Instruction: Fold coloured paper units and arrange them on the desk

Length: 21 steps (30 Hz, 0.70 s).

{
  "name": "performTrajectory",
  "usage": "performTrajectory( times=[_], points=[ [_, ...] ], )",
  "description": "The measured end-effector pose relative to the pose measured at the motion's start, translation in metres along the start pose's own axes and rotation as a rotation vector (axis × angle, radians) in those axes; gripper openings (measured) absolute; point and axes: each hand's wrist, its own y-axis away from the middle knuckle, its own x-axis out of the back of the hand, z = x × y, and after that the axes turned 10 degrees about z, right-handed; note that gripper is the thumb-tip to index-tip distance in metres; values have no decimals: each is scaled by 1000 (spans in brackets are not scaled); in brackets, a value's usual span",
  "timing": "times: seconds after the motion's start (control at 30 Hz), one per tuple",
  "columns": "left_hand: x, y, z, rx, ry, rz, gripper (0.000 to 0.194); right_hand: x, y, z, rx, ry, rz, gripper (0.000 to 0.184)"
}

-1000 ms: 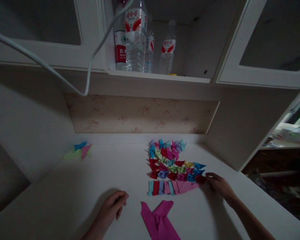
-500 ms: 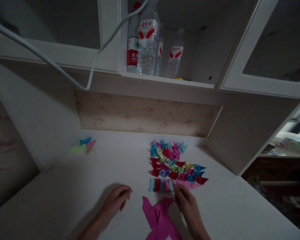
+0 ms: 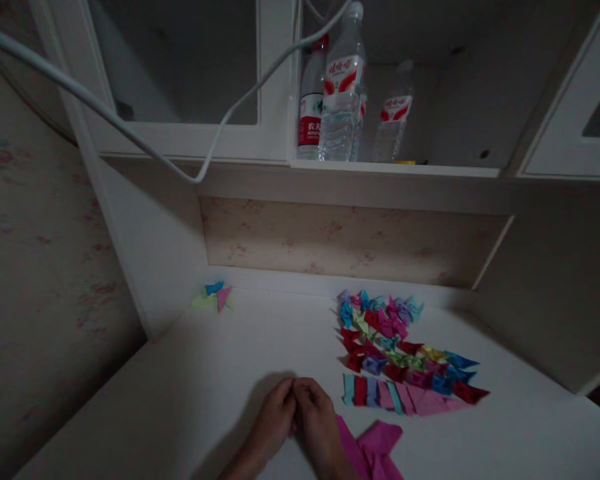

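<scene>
My left hand (image 3: 276,413) and my right hand (image 3: 316,417) meet above the white desk, fingertips together. Both are closed in a pinch, and whatever lies between the fingers is hidden. Right beside my right hand is a large folded magenta paper piece (image 3: 380,443), partly covered by that hand. Beyond it runs a row of folded paper strips (image 3: 373,392) in teal, red, purple and pink, with pink paper pieces (image 3: 427,400) at its right end. Behind the row stand several small folded paper figures (image 3: 397,360) in many colours.
Blue, pink and pale green paper scraps (image 3: 215,298) lie at the desk's back left corner. An overhead shelf (image 3: 395,168) holds several plastic bottles (image 3: 341,100). A white cable (image 3: 145,143) hangs across the upper left. Cabinet walls (image 3: 153,260) flank the white desk (image 3: 260,333).
My right hand has left the row of strips and come over to my left hand. Another pink strip shows in the row. The view has turned left.
</scene>
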Motion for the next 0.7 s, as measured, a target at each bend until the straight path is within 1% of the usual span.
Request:
performTrajectory(
  times=[0.07, 0.23, 0.3, 0.37, 0.4, 0.43, 0.53, 0.63, 0.7],
  points=[
    [0, -1, -1, -4, 7, -4, 25, 4, 1, 0, -40, -57, -11, 30],
    [-1, 2, -3, 1, -10, -14, 23, 6, 0, -3, -30, -52, -19, 25],
    [3, -3, -1, -4, -109, -48, 25, 5, 0, -3, -24, -65, -26, 26],
    [12, -17, 6, -34, -319, -56, 24, 5, 0, -1, 4, -60, -15, 26],
    [20, -29, 12, -64, -462, -36, 23, 4, 0, 0, 23, -42, 1, 26],
    [30, -44, 18, -87, -537, 12, 21, 4, 0, 2, 38, -16, 15, 26],
    [67, -98, 40, -119, -672, 155, 18, 3, -2, 7, 35, 49, 30, 30],
    [109, -149, 58, -88, -851, 337, 16, 3, -4, 10, 27, 82, 33, 32],
    [132, -173, 63, -27, -951, 446, 17, 3, -6, 9, 35, 113, 38, 32]
  ],
)
